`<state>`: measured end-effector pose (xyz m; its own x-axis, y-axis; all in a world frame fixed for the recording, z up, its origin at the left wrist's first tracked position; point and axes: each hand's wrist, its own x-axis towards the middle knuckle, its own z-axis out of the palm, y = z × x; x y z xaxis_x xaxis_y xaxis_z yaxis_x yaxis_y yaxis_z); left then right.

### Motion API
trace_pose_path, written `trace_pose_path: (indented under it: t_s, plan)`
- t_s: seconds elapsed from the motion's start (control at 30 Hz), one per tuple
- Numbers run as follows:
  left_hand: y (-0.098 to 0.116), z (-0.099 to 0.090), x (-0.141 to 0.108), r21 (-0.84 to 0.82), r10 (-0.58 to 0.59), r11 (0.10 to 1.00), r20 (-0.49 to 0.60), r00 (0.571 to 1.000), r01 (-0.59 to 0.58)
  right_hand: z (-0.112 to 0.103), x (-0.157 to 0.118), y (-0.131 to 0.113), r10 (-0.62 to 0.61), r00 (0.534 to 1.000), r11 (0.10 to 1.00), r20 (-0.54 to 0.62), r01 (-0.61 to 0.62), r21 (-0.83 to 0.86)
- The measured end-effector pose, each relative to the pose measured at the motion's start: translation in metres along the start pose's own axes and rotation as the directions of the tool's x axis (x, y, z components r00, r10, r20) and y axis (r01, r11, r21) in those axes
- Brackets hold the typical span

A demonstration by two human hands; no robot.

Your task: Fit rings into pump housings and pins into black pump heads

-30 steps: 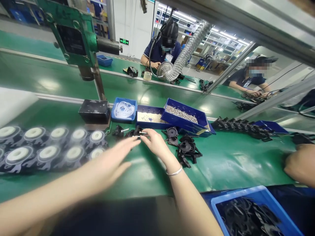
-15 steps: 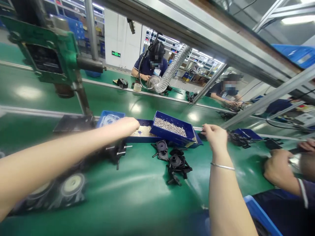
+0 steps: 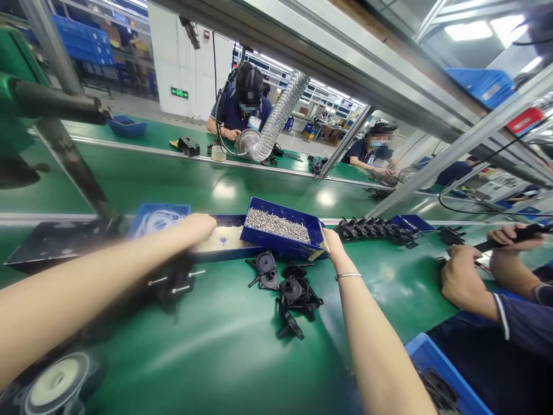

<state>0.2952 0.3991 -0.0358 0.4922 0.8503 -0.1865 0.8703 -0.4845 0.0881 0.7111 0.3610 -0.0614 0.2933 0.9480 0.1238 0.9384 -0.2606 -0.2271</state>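
Note:
My left hand is closed, knuckles up, at the left end of a long blue bin of small cream-coloured pieces. Its fingertips are hidden, so what they hold does not show. My right hand, with a thin bangle at the wrist, grips the right end of a blue bin full of metal screws. That bin rests tilted, partly over the long one; some right fingers are hidden behind its end. In front lie black plastic housings and a small heap of similar black parts.
A blue tray of clear rings and a dark box stand left. Black parts form a row at right. A co-worker's hands work there, near a blue crate. A green machine stands far left.
My right hand has moved left from beside the bin of screws onto its right end. My left hand has shifted toward the long bin's left end. The camera view has swung right.

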Motion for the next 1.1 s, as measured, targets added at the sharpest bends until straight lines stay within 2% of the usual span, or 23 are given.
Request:
trace_pose_path:
  t_s: [0.13,0.27,0.37,0.43,0.57,0.67,0.73,0.8,0.83,0.9,1.0,1.1]
  plan:
    - [0.0,0.004,0.001,-0.064,-0.016,0.998,-0.034,0.999,0.014,-0.003,-0.006,-0.001,0.074,0.997,0.991,0.027,-0.076,0.111]
    - [-0.001,0.002,-0.002,-0.161,-0.015,0.987,-0.108,0.994,-0.003,-0.006,-0.01,-0.003,0.158,0.985,0.946,-0.063,-0.133,0.296]
    - [-0.002,-0.005,-0.009,-0.265,-0.014,0.964,-0.178,0.984,-0.034,-0.013,-0.015,-0.005,0.243,0.956,0.862,-0.167,-0.134,0.489]
    - [-0.001,-0.014,-0.018,-0.354,-0.014,0.933,-0.207,0.978,-0.062,-0.023,-0.021,-0.009,0.283,0.931,0.775,-0.231,-0.08,0.627]
    - [0.009,-0.037,-0.052,-0.505,0.003,0.855,-0.229,0.974,-0.121,-0.051,-0.045,-0.031,0.279,0.906,0.572,-0.318,0.109,0.813]
    - [0.023,-0.049,-0.094,-0.628,0.019,0.764,-0.206,0.978,-0.148,-0.071,-0.074,-0.06,0.22,0.917,0.447,-0.334,0.21,0.87]
    - [0.036,-0.051,-0.128,-0.69,0.07,0.694,-0.221,0.973,-0.207,-0.079,-0.097,-0.083,0.158,0.935,0.363,-0.318,0.244,0.899]
    - [0.05,-0.046,-0.164,-0.76,0.141,0.591,-0.232,0.962,-0.27,-0.084,-0.122,-0.106,0.072,0.958,0.248,-0.278,0.253,0.935]
    - [0.057,-0.042,-0.181,-0.818,0.163,0.511,-0.21,0.964,-0.264,-0.084,-0.134,-0.117,0.026,0.966,0.187,-0.257,0.248,0.951]
    - [0.07,-0.028,-0.213,-0.938,0.168,0.314,-0.1,0.981,-0.149,-0.082,-0.159,-0.136,-0.059,0.976,0.099,-0.21,0.215,0.972]
    - [0.084,-0.004,-0.245,-0.996,0.128,0.023,0.084,0.988,0.081,-0.071,-0.194,-0.159,-0.134,0.981,0.076,-0.14,0.151,0.986]
    - [0.089,0.019,-0.253,-0.94,0.049,-0.301,0.15,0.987,0.158,-0.052,-0.226,-0.175,-0.172,0.98,0.149,-0.097,0.123,0.981]
